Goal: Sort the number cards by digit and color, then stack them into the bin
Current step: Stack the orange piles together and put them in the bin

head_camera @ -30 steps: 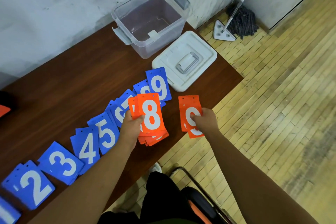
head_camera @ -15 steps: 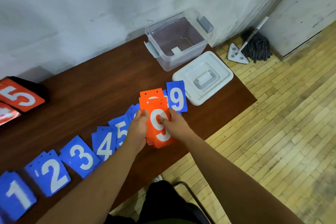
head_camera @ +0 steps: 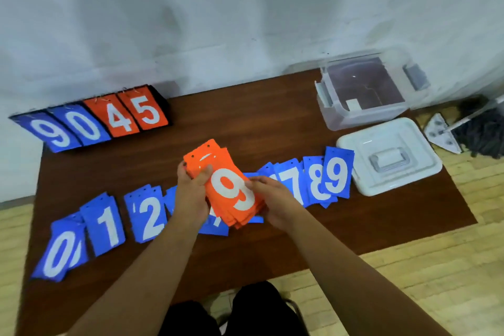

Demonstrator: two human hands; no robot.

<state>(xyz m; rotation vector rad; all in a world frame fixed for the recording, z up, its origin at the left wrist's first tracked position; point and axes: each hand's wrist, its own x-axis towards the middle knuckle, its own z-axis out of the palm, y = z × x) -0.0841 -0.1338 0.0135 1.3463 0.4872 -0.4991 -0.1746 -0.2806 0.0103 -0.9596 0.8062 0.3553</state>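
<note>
Since one second ago: orange 9 card [head_camera: 231, 194] brought out of the right hand's separate grip and laid on top of the orange stack [head_camera: 207, 158]; both hands closed in on that stack.

Pose: two bare forearms reaching forward over the near edge of the table [head_camera: 245, 123], converging above the middle of the blue row.

Materials: thin, flat, rectangular cards in matte orange and blue, with white digits and small punched holes along the top edge. Smooth dark brown tabletop. Clear plastic bin [head_camera: 334, 117], rectangular with grey latches, at the far right corner. White moulded lid [head_camera: 409, 180] with recessed handle, flat just in front of the bin.

Left hand [head_camera: 191, 194]: curled round the stack's left edge, thumb across the face.

Right hand [head_camera: 272, 196]: fingers bent, pinching the stack's right edge beside the 9.

Blue cards [head_camera: 336, 173]: in a row from 0 to 9 along the table, the middle digits hidden under the hands, the 9 just beside the lid.
</note>
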